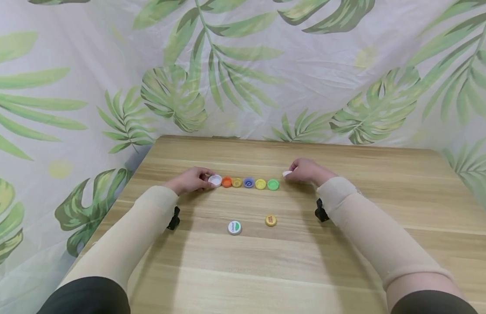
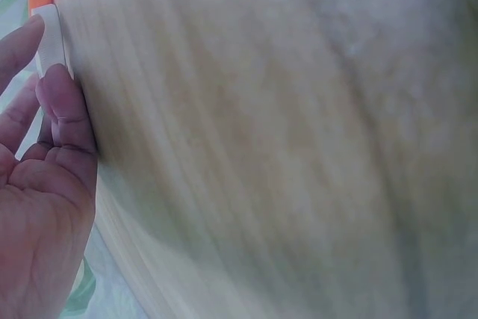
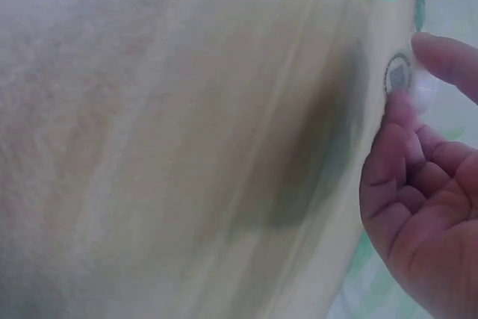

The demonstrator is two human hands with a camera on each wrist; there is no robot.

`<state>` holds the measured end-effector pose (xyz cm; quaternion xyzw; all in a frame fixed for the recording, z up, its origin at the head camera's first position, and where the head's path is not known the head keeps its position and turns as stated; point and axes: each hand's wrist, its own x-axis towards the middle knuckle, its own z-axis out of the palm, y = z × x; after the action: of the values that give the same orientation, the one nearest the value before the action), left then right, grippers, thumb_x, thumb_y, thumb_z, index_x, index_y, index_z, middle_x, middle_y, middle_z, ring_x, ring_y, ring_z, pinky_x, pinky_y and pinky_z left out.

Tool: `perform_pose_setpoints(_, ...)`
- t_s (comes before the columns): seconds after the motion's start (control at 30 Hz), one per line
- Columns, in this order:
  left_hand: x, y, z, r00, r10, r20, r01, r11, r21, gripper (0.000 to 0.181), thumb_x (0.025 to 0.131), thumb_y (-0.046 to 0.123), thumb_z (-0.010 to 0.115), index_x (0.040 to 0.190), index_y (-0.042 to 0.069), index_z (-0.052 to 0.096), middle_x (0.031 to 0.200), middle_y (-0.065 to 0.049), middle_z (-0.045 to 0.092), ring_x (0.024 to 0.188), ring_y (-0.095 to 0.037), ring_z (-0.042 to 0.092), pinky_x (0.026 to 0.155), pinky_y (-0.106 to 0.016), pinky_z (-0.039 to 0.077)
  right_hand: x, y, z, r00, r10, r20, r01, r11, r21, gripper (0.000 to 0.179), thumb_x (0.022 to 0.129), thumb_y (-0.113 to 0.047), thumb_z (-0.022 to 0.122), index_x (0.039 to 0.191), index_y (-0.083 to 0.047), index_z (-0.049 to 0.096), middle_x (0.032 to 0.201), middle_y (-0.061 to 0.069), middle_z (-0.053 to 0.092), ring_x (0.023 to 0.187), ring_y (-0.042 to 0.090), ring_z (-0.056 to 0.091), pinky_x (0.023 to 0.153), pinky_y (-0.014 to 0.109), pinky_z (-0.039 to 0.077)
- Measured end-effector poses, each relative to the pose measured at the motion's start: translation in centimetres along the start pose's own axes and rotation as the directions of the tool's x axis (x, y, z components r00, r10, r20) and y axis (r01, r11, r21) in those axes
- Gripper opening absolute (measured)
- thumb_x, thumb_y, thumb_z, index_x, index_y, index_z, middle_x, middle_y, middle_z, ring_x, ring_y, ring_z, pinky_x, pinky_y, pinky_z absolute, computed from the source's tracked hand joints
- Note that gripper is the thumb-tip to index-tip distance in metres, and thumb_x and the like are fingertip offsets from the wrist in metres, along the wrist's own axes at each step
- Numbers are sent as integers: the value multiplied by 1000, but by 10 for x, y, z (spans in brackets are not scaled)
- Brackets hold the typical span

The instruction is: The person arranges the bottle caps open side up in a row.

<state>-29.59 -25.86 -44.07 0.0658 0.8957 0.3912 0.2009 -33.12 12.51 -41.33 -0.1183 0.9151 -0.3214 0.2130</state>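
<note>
"Where is the dial set?"

"On the blue cap (image 1: pixel 248 182), in a row of caps on the counter (image 1: pixel 235 270), twelve pointing away from me."

"Condition of the left hand (image 1: pixel 192 179)?"

"At nine o'clock, by the row's end. My fingers are clamped: they pinch the hollow white cap (image 1: pixel 215 181) at its rim. It lies flat with its open side up, just beside the orange cap (image 1: pixel 226 182). Whether those two touch, I cannot tell."

"And the right hand (image 1: pixel 304 170)?"

"Just short of three o'clock, beyond the row. My fingers are closed on the printed white cap (image 3: pixel 399 72), which is tilted, its mark too blurred to read. It is near the green cap (image 1: pixel 273 185), at that cap's two o'clock, and apart from it. Whether its lower edge meets the counter, I cannot tell."

"Remainder of the row?"

"The amber cap (image 1: pixel 236 182) is at nine, between orange and blue. The yellow cap (image 1: pixel 260 184) is at three, between blue and green. All sit close, side by side."

"Anything outside the row?"

"Two items, both nearer me. The white-and-green cap (image 1: pixel 234 227) lies between six and seven o'clock; the gold cap (image 1: pixel 270 220), bearing red print, at five. They are well apart."

"Surroundings?"

"A leaf-printed cloth (image 1: pixel 258 122) hangs at twelve, behind the counter."
</note>
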Motion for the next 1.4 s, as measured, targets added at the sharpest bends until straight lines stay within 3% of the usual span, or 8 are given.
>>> perform_pose_setpoints(0.23, -2, -1, 2, 1000, 2, -3, -2, 1000, 18, 54, 96, 9, 73, 143, -9, 53, 92, -8, 56, 78, -16, 52, 68, -25, 49, 3, 4, 9, 997, 34, 74, -34, 999, -7, 24, 91, -10, 72, 106, 1, 57, 81, 6, 61, 73, 15, 57, 66, 25, 51)
perform_pose_setpoints(0.47, -4, 1, 1, 1000, -10, -3, 10, 1000, 13, 54, 97, 9, 71, 144, -8, 52, 97, -10, 55, 81, -17, 52, 69, -25, 49, 4, 6, 10, 995, 2, 99, 0, 1000, -23, 27, 90, -9, 74, 108, 1, 57, 78, 5, 58, 70, 14, 56, 64, 24, 50)
perform_pose_setpoints(0.77, -3, -3, 0, 1000, 7, 0, -7, 999, 49, 56, 96, 11, 73, 144, -10, 51, 91, -8, 56, 76, -16, 53, 68, -27, 48, 3, 6, 10, 987, -62, 150, 77, 992, -98, 29, 88, -9, 76, 111, -2, 58, 68, 1, 55, 59, 12, 50, 58, 24, 44)
perform_pose_setpoints(1.4, 3, -2, 0, 1000, 1, 3, -1, 1000, -4, 54, 96, 9, 72, 144, -8, 52, 97, -10, 55, 80, -16, 52, 69, -26, 49, 4, 6, 6, 975, -88, 204, 121, 980, -157, 33, 85, -9, 78, 110, -4, 58, 66, -1, 51, 56, 10, 47, 58, 23, 41)
